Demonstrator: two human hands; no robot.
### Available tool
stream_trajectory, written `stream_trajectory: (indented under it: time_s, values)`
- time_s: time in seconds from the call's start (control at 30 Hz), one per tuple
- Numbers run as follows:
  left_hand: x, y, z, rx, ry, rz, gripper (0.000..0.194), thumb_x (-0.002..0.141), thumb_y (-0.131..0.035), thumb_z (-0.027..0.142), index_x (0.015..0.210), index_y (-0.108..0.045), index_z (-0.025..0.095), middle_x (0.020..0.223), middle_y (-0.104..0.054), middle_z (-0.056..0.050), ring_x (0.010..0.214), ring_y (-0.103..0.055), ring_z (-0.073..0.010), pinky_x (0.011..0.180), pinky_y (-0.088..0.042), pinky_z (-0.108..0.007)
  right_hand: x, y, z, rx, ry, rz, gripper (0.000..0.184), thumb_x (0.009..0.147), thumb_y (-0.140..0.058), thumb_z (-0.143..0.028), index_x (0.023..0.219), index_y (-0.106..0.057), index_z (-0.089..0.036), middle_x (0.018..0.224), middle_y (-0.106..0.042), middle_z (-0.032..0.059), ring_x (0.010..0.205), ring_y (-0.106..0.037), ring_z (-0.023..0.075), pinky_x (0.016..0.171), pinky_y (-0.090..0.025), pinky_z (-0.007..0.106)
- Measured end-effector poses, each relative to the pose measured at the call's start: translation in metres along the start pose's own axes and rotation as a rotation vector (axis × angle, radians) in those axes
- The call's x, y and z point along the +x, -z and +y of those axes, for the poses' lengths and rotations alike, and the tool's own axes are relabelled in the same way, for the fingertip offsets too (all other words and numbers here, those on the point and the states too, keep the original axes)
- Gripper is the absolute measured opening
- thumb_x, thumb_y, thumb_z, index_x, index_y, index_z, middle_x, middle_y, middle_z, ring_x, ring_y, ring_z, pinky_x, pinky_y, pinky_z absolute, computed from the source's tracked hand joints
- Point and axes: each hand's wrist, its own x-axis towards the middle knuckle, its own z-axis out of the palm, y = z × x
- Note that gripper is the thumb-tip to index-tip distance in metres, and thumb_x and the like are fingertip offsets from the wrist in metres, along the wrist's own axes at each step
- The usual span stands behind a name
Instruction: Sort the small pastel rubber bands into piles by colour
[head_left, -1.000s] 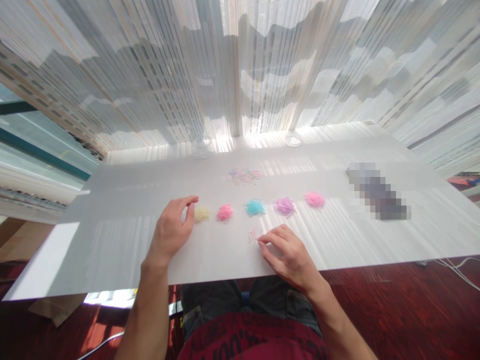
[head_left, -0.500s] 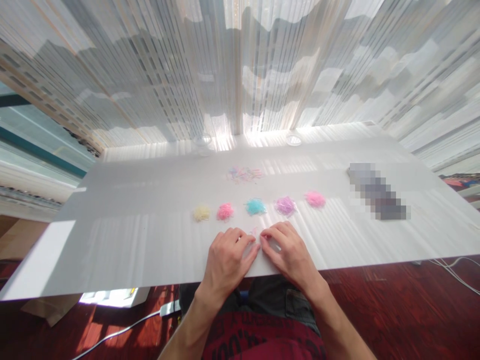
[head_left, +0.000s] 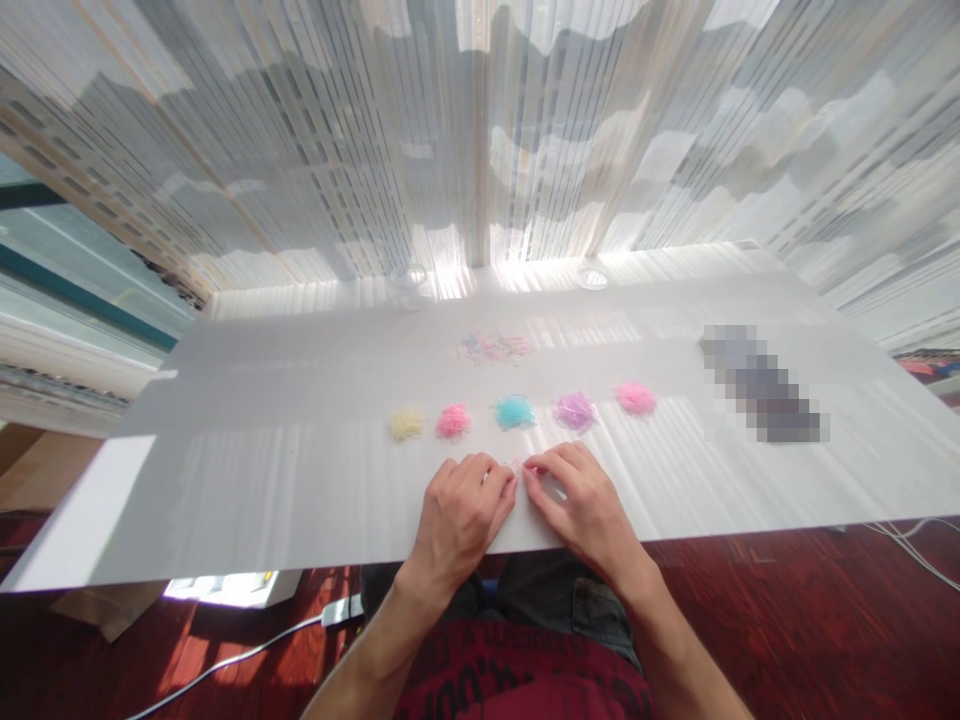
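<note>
Close to the front edge of the white table (head_left: 300, 500), my left hand (head_left: 466, 505) is closed, thumb and fingertips pinched; what they hold, if anything, is too small to name. My right hand (head_left: 583, 497) lies just beside it, its thumb and index finger curled together in a pinch. A few thin pinkish strands (head_left: 514, 464) show between the two hands. Beyond my hands runs a row of small piles of thin strands: yellow (head_left: 406, 423), coral pink (head_left: 453, 421), turquoise (head_left: 514, 411), purple (head_left: 575, 410) and light pink (head_left: 636, 398).
A loose pile of mixed-colour strands (head_left: 493, 346) lies behind the row. Two clear round containers or lids (head_left: 592, 279) stand near the curtain (head_left: 480, 150). A blurred-out dark object (head_left: 765, 385) is on the right. Below the table are a white box and a cable (head_left: 255, 652).
My left fingers have drawn closer together into a tighter pinch. The right hand keeps nearly the same pose. The view has shifted slightly.
</note>
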Motion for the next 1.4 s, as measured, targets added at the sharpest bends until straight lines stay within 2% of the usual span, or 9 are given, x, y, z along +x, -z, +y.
stream_trajectory:
  time_s: [0.27,0.37,0.47,0.57,0.7,0.83,0.97,1.13,1.4]
  values:
    - [-0.005,0.009,-0.007,-0.078,0.015,-0.027,0.016,0.102,-0.054,0.018,0.093,-0.067,0.019,0.083,-0.069,-0.004,0.067,-0.061,-0.0173,0.064,-0.046,-0.032,0.001,0.001,-0.001,0.001,-0.001,-0.004,0.01,0.099,-0.059,-0.015,0.1,-0.065,-0.023,0.087,-0.064,0.0051,0.086,-0.06,0.0239,0.079,-0.053,0.04]
    - [-0.008,0.014,-0.011,-0.212,0.047,-0.041,0.016,0.104,-0.052,0.02,0.099,-0.067,0.02,0.093,-0.072,-0.006,0.073,-0.065,-0.0165,0.069,-0.051,-0.03,0.001,0.001,-0.001,-0.003,-0.001,-0.003,0.011,0.099,-0.058,-0.016,0.099,-0.066,-0.023,0.086,-0.065,0.0052,0.085,-0.06,0.0241,0.079,-0.053,0.04]
    - [-0.011,0.018,-0.014,-0.516,0.177,-0.047,0.013,0.103,-0.054,0.023,0.102,-0.066,0.021,0.098,-0.075,-0.005,0.069,-0.065,-0.0128,0.067,-0.054,-0.026,0.0,0.002,0.0,0.008,0.005,-0.004,0.01,0.099,-0.059,-0.017,0.1,-0.067,-0.023,0.087,-0.065,0.0053,0.086,-0.06,0.0237,0.079,-0.053,0.039]
    - [-0.013,0.021,-0.013,-0.814,0.383,-0.022,0.013,0.099,-0.061,0.029,0.091,-0.068,0.021,0.089,-0.077,-0.005,0.064,-0.065,-0.0126,0.056,-0.053,-0.024,-0.001,0.002,0.0,0.029,0.008,0.008,0.009,0.1,-0.06,-0.018,0.101,-0.067,-0.022,0.088,-0.065,0.0053,0.087,-0.06,0.0232,0.079,-0.054,0.038]
    - [-0.014,0.025,-0.017,-0.952,0.602,0.092,0.021,0.09,-0.07,0.039,0.08,-0.069,0.02,0.079,-0.076,-0.006,0.067,-0.069,-0.0164,0.053,-0.055,-0.025,-0.001,0.002,0.0,0.031,0.0,0.015,0.01,0.1,-0.059,-0.018,0.1,-0.068,-0.023,0.086,-0.065,0.0053,0.086,-0.061,0.0234,0.078,-0.054,0.038]
    - [-0.013,0.034,-0.042,-0.772,0.735,0.237,0.024,0.083,-0.076,0.043,0.087,-0.071,0.02,0.078,-0.074,-0.003,0.059,-0.061,-0.0129,0.053,-0.052,-0.024,0.0,0.003,0.0,0.034,0.001,0.014,0.011,0.099,-0.058,-0.018,0.099,-0.068,-0.023,0.086,-0.066,0.0052,0.086,-0.062,0.0233,0.078,-0.055,0.038]
    - [-0.015,0.046,-0.083,-0.354,0.79,0.289,0.023,0.083,-0.075,0.044,0.091,-0.074,0.022,0.064,-0.059,0.004,0.053,-0.047,-0.0112,0.055,-0.044,-0.025,0.0,0.003,-0.001,0.04,0.001,0.013,0.01,0.1,-0.058,-0.019,0.099,-0.068,-0.023,0.085,-0.066,0.0051,0.084,-0.062,0.0231,0.077,-0.055,0.038]
    - [-0.014,0.055,-0.116,-0.069,0.737,0.159,0.023,0.087,-0.067,0.044,0.096,-0.076,0.025,0.06,-0.055,0.005,0.053,-0.05,-0.0137,0.067,-0.046,-0.028,0.0,0.002,0.0,0.044,0.003,-0.002,0.009,0.1,-0.06,-0.018,0.1,-0.066,-0.023,0.087,-0.065,0.005,0.085,-0.061,0.0232,0.077,-0.054,0.039]
    - [0.014,0.054,-0.128,0.103,0.645,-0.074,0.022,0.088,-0.064,0.039,0.104,-0.078,0.031,0.069,-0.064,0.001,0.065,-0.061,-0.022,0.066,-0.043,-0.031,0.0,0.001,0.0,0.029,0.01,0.0,0.008,0.099,-0.061,-0.017,0.098,-0.066,-0.022,0.084,-0.064,0.0043,0.084,-0.06,0.0227,0.077,-0.052,0.038]
